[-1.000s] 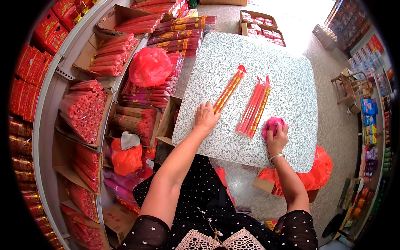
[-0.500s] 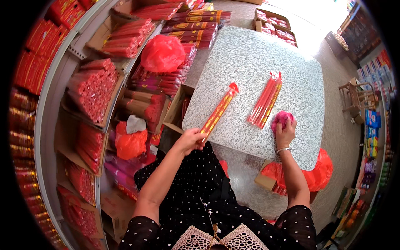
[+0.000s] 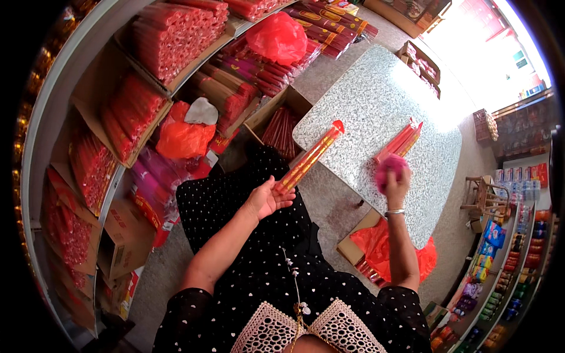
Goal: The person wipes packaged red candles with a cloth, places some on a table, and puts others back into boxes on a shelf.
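My left hand (image 3: 271,197) is palm up off the table's near left edge, fingers partly extended, holding the lower end of a slim clear-wrapped pack of long red sticks (image 3: 311,154) with yellow print. The pack slants up toward the table, its red tip over the tabletop. My right hand (image 3: 396,181) is closed on a bunched pink cloth (image 3: 388,169), somewhat blurred, at the near end of a second pack of red sticks (image 3: 401,140). That pack lies on the speckled grey-white table (image 3: 353,100), its near end partly covered by the cloth.
On the left, shelves hold cartons of bundled red sticks (image 3: 176,38). Red plastic bags (image 3: 276,36) lie on the stock. An open carton (image 3: 288,109) stands beside the table's left edge. Under its near side is a box with a red bag (image 3: 376,244). A wooden chair (image 3: 487,200) stands at right.
My view has swung, shifting the whole scene. My left hand has rolled palm up with its fingers loosened around the pack. My right hand has brought the pink cloth up to the second pack's near end.
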Motion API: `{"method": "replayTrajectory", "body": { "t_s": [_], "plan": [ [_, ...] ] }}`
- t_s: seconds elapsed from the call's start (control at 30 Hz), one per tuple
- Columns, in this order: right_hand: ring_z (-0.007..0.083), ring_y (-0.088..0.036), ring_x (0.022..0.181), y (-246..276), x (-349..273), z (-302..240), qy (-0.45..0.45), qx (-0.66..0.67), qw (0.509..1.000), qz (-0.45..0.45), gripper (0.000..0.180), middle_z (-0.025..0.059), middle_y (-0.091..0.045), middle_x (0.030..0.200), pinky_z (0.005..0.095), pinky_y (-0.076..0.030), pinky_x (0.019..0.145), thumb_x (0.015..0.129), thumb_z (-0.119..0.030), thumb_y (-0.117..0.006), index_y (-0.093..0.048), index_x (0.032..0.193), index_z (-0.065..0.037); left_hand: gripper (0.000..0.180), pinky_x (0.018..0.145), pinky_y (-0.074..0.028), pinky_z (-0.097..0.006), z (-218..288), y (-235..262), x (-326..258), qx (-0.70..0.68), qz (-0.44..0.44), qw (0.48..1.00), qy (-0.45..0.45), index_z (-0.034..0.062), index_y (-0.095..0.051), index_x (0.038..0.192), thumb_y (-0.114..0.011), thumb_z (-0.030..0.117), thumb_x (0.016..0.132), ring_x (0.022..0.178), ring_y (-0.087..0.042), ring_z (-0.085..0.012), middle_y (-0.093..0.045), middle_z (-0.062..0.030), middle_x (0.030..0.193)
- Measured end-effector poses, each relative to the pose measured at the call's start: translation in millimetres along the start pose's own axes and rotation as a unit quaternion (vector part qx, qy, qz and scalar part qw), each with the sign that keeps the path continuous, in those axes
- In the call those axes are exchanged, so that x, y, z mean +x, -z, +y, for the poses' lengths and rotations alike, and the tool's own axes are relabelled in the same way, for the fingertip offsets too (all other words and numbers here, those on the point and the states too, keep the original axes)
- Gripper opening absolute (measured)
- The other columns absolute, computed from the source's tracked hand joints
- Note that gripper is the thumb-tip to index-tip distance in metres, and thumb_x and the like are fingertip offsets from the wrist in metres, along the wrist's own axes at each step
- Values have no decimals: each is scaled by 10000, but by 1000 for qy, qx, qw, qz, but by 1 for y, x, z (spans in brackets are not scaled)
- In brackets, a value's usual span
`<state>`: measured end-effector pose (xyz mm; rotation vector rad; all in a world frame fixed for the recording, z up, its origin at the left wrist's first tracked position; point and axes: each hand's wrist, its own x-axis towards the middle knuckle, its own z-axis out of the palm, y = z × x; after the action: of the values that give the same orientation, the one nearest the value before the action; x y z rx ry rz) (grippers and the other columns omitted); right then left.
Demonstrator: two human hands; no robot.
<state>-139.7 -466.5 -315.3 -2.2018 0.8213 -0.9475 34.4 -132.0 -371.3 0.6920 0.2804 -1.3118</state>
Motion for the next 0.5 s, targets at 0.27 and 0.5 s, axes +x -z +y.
{"method": "replayTrajectory", "body": {
  "t_s": [0.27,0.5],
  "plan": [
    [315,-547,948,-105,-71,-161,263,16,892,-367,355,144,-521,1045,393,-503,745,708,-227,-636,-584,1033,-97,550,868,-457,-440,-12,1,-1,-48,-29,998,-18,66,-476,1228,-381,506,912,1016,-576,-257,-580,-105,1119],
    [321,-566,913,-114,-46,-150,219,-39,884,-411,319,142,-523,1026,401,-502,750,689,-199,-626,-581,987,-93,334,772,-504,-407,-17,-9,-8,10,12,998,-59,68,-537,1133,-466,320,926,902,-618,-246,-619,-88,1017]
  ]
}}
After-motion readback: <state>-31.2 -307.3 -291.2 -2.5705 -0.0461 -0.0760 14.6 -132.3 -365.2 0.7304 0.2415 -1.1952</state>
